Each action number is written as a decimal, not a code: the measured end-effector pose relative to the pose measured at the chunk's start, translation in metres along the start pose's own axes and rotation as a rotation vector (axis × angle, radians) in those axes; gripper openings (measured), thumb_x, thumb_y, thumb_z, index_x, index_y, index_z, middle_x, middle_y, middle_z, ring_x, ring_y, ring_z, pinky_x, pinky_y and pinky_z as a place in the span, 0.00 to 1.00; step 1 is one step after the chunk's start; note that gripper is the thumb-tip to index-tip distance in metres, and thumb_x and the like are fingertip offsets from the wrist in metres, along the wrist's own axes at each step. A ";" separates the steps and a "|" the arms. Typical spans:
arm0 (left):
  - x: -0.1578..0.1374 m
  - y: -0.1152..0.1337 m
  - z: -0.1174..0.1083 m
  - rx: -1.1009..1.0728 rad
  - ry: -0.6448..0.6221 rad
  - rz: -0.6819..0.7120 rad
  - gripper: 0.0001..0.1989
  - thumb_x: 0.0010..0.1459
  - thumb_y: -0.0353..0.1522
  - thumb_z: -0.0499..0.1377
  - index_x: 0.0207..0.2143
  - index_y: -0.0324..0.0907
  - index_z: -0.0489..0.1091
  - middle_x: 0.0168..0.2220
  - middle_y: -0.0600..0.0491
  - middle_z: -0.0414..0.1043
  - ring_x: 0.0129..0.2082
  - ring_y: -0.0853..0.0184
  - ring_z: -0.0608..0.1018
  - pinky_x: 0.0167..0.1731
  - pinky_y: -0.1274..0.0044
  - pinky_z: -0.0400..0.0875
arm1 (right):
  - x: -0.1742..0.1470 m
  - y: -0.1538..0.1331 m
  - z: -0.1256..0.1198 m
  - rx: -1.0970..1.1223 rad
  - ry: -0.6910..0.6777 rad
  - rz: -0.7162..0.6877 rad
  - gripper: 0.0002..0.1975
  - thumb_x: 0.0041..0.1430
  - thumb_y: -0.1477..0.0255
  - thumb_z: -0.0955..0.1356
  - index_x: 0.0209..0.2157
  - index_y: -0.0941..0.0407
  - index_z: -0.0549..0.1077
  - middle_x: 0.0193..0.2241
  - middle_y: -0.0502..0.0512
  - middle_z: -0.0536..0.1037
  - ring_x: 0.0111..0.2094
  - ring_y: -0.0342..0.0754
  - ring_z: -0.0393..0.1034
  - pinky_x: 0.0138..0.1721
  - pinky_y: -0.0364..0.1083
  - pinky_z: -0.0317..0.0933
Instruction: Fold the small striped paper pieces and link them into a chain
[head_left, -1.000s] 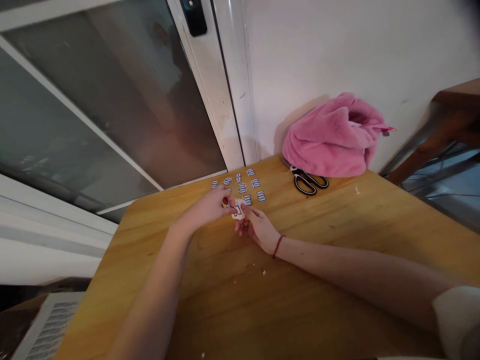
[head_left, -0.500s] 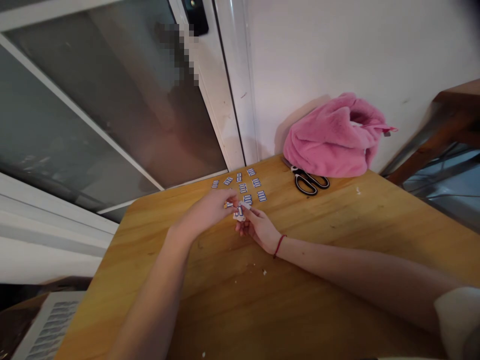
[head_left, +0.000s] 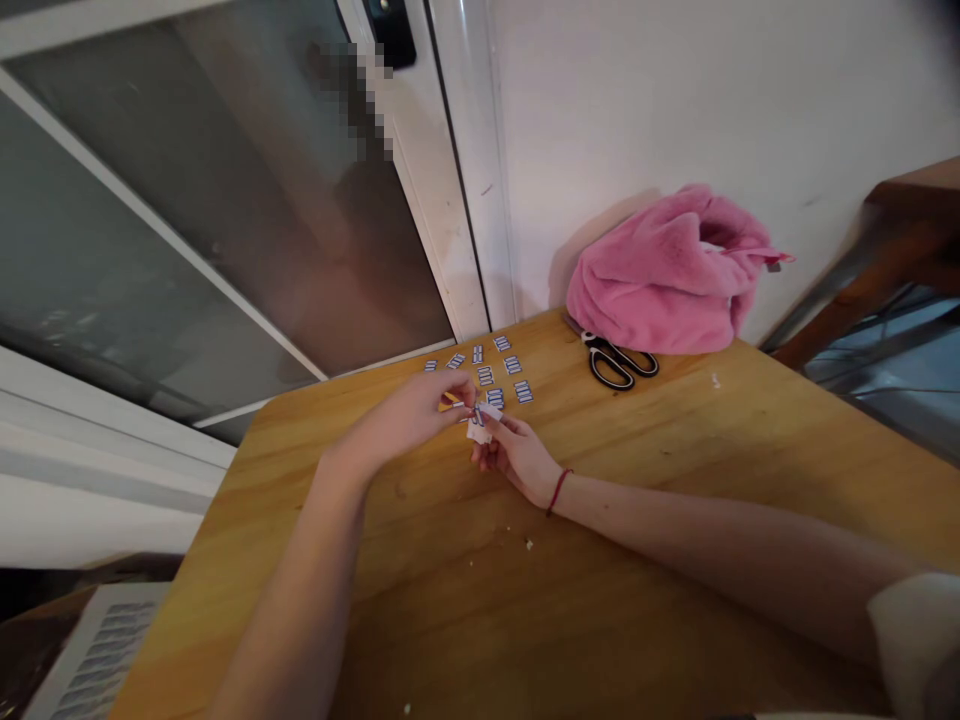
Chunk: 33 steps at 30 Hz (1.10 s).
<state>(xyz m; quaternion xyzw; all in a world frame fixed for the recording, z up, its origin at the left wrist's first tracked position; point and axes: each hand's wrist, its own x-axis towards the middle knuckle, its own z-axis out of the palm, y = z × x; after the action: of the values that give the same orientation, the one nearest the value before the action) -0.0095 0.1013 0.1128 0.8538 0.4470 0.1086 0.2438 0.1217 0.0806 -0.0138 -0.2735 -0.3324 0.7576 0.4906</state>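
Note:
My right hand (head_left: 527, 462), with a red string bracelet at the wrist, grips a small white paper piece (head_left: 480, 431) bearing blue print. At its upper edge my left hand (head_left: 442, 398) has thumb and forefinger pinched on a blue-marked part of the paper. Whether this is one piece or several, I cannot tell. Just beyond my hands, several small paper pieces with blue stripes (head_left: 512, 365) lie in loose rows on the wooden table (head_left: 637, 560). Some of them are partly hidden by my left hand.
Black-handled scissors (head_left: 619, 365) lie at the back of the table, beside a pink plush bag (head_left: 675, 270) against the wall. A glass sliding door (head_left: 247, 200) borders the far left. Small white scraps (head_left: 529, 545) dot the tabletop.
My left hand has shifted slightly left and turned, its fingers now pinching the paper's upper edge. The paper's printed part has tilted. My right hand has hardly moved.

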 end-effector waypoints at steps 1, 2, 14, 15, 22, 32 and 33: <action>0.000 0.001 -0.001 -0.012 -0.008 0.002 0.05 0.54 0.28 0.49 0.30 0.43 0.64 0.33 0.56 0.70 0.34 0.69 0.71 0.37 0.76 0.65 | 0.000 0.000 0.000 0.000 0.001 0.003 0.19 0.48 0.57 0.68 0.30 0.60 0.65 0.17 0.52 0.72 0.15 0.39 0.62 0.19 0.39 0.52; -0.001 0.001 -0.001 -0.020 -0.015 0.007 0.05 0.54 0.28 0.49 0.30 0.43 0.64 0.33 0.56 0.70 0.35 0.69 0.71 0.38 0.76 0.65 | -0.001 0.000 0.000 0.001 0.002 0.005 0.19 0.48 0.57 0.68 0.30 0.60 0.65 0.17 0.52 0.72 0.15 0.39 0.62 0.19 0.39 0.52; 0.002 -0.014 0.000 -0.139 -0.128 0.046 0.05 0.55 0.34 0.50 0.30 0.44 0.63 0.40 0.55 0.67 0.43 0.68 0.69 0.42 0.77 0.63 | 0.000 -0.001 0.001 0.022 0.020 0.021 0.20 0.46 0.57 0.69 0.30 0.59 0.65 0.16 0.50 0.71 0.14 0.39 0.62 0.17 0.39 0.52; 0.002 -0.015 0.000 -0.118 -0.123 0.047 0.05 0.55 0.34 0.50 0.30 0.44 0.64 0.40 0.54 0.67 0.43 0.68 0.69 0.42 0.76 0.63 | 0.000 -0.001 0.001 0.020 0.019 0.021 0.20 0.46 0.57 0.69 0.30 0.59 0.65 0.16 0.50 0.71 0.14 0.39 0.62 0.17 0.39 0.52; 0.001 -0.018 -0.003 -0.063 -0.041 0.014 0.04 0.53 0.32 0.52 0.30 0.43 0.65 0.34 0.55 0.65 0.34 0.70 0.68 0.37 0.76 0.63 | -0.002 -0.003 0.002 -0.001 0.035 0.011 0.19 0.48 0.57 0.68 0.30 0.60 0.66 0.16 0.51 0.71 0.15 0.39 0.62 0.18 0.39 0.54; 0.009 -0.046 0.002 -0.352 0.099 -0.130 0.05 0.48 0.30 0.55 0.26 0.41 0.59 0.27 0.57 0.67 0.30 0.71 0.70 0.32 0.77 0.64 | -0.003 0.001 0.003 -0.095 0.038 -0.010 0.18 0.48 0.58 0.68 0.29 0.59 0.64 0.16 0.46 0.65 0.13 0.35 0.55 0.13 0.37 0.45; 0.010 -0.051 0.003 -0.374 0.130 -0.137 0.06 0.47 0.30 0.55 0.25 0.41 0.58 0.27 0.57 0.67 0.31 0.71 0.70 0.33 0.77 0.64 | -0.003 0.001 0.003 -0.098 0.040 -0.009 0.19 0.48 0.57 0.68 0.29 0.59 0.63 0.16 0.46 0.65 0.13 0.35 0.55 0.12 0.36 0.44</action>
<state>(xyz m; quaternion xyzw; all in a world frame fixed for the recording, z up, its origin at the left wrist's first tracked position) -0.0385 0.1331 0.0842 0.7526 0.4907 0.2278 0.3753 0.1201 0.0774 -0.0127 -0.3108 -0.3607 0.7327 0.4863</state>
